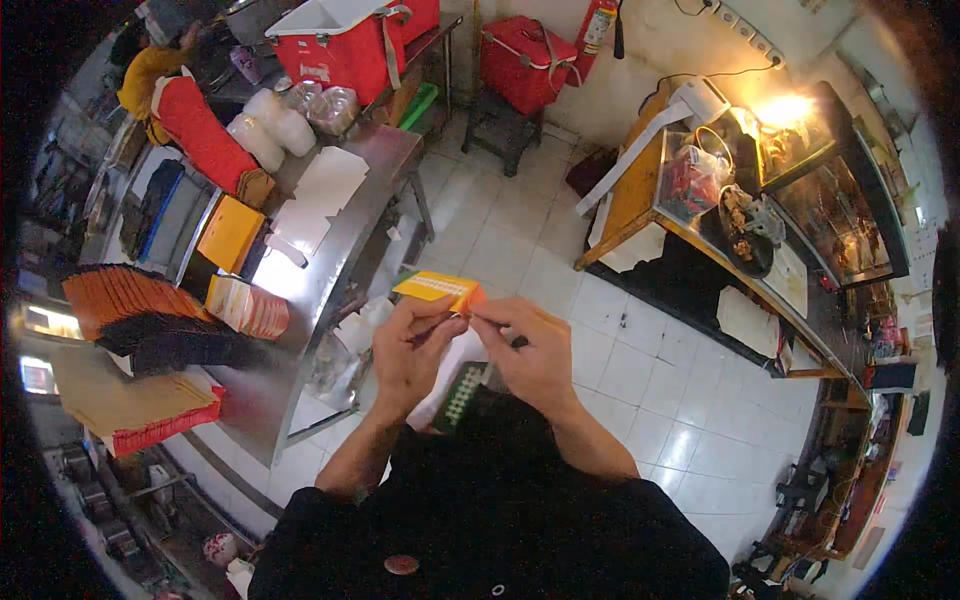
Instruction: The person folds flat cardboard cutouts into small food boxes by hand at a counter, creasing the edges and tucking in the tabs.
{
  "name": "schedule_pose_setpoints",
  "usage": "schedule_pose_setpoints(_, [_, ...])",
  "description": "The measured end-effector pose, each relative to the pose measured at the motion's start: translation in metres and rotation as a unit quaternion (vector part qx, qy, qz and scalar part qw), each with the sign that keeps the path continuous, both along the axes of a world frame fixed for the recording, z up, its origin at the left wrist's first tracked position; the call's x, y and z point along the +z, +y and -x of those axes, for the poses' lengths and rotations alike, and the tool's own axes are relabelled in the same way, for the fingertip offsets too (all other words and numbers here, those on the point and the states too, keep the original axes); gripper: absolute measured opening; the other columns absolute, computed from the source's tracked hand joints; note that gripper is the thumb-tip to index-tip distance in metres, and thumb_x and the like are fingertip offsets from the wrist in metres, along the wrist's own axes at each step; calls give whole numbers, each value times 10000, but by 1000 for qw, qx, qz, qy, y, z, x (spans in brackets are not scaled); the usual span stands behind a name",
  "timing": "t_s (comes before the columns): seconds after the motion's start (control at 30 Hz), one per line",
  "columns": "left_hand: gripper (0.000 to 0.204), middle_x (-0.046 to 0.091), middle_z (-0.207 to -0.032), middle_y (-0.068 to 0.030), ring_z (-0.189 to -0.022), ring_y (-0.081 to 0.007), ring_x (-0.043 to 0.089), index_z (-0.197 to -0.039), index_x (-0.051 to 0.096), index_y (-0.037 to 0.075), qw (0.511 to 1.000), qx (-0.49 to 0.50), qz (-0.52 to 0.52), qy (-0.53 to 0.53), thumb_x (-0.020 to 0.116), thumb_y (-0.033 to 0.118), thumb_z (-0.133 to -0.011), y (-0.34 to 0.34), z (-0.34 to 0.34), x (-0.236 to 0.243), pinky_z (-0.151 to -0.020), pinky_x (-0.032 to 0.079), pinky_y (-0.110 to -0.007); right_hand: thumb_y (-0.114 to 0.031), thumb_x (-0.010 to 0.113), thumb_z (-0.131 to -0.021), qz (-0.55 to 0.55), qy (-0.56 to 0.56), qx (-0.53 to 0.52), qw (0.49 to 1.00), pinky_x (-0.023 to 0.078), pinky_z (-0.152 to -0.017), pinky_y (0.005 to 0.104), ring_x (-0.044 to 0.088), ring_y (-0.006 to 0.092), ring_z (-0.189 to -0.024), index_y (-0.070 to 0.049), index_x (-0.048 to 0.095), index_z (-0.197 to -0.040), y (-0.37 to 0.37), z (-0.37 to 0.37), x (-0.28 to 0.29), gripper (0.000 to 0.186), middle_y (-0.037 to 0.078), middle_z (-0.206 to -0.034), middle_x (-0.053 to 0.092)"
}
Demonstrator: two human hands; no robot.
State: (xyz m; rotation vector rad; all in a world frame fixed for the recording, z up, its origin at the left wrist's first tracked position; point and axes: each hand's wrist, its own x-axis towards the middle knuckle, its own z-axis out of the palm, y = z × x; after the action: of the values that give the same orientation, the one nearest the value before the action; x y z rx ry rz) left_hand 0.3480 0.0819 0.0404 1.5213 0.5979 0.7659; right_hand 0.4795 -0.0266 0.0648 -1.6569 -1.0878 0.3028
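In front of my chest I hold a partly folded cardboard box (436, 288), yellow-orange on its far panel. A dark green panel (463, 398) with white print faces my body, and white board shows between the two. My left hand (410, 345) pinches the orange edge with thumb and fingers. Close beside it, my right hand (530, 355) is closed on the same corner, the fingertips of both hands nearly meeting. A small dark spot shows at the right hand's fingers; I cannot make out what it is.
Left, a steel table (385, 155) bears stacked flat cartons (165, 405), an unfolded white carton (325, 190) and clear plastic containers (335, 108). A person in yellow (150, 75) is beyond. A red cooler bag (525, 65) sits on a stool; a lit food display case (840, 190) stands right.
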Motion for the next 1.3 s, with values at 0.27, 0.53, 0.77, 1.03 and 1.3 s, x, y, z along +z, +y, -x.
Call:
schedule_pose_setpoints(0.27, [278, 637, -1154, -154, -1039, -176, 636, -1186, 517, -9, 965, 105, 216, -101, 634, 10, -935, -26, -59, 1, -951, 491, -313, 57, 664, -858, -110, -1, 32, 993, 543, -814, 300, 640, 252, -1050, -8, 709, -1018, -2, -44, -24, 178, 146, -1120, 590])
schedule_pose_setpoints(0.53, [236, 692, -1018, -101, -986, -231, 657, -1122, 689, 71, 974, 37, -170, 148, 651, 19, -895, -3, -109, 28, -959, 478, -386, -117, 677, -899, -134, 379, 68, 913, 520, -844, 326, 631, 204, -1018, 29, 617, -1102, -1, -130, -15, 257, 119, -1130, 623])
schedule_pose_setpoints(0.77, [317, 659, -1111, -85, -1099, -313, 625, -1064, 744, 139, 848, 90, -408, 326, 682, 21, -775, 6, -134, 17, -1021, 449, -446, -215, 649, -931, 55, 269, 24, 961, 509, -844, 367, 664, 228, -910, 31, 634, -1121, 35, -173, -27, 311, 133, -978, 713])
schedule_pose_setpoints(1.03, [178, 631, -1060, -134, -1035, -309, 639, -975, 689, 35, 908, 244, -261, 221, 742, 29, -805, 17, -124, -1, -895, 515, -376, -195, 641, -946, 117, 328, 112, 930, 523, -777, 340, 668, 197, -880, 29, 608, -1083, 104, -156, -29, 265, 140, -934, 709])
schedule_pose_setpoints(1.3, [217, 648, -1138, -134, -939, -174, 619, -1135, 652, -3, 794, 402, -245, 385, 625, 91, -941, 71, -83, -31, -801, 505, -312, -160, 751, -875, 182, 166, 245, 938, 533, -698, 333, 669, 186, -733, -6, 637, -1034, 161, -104, -24, 249, 96, -794, 688])
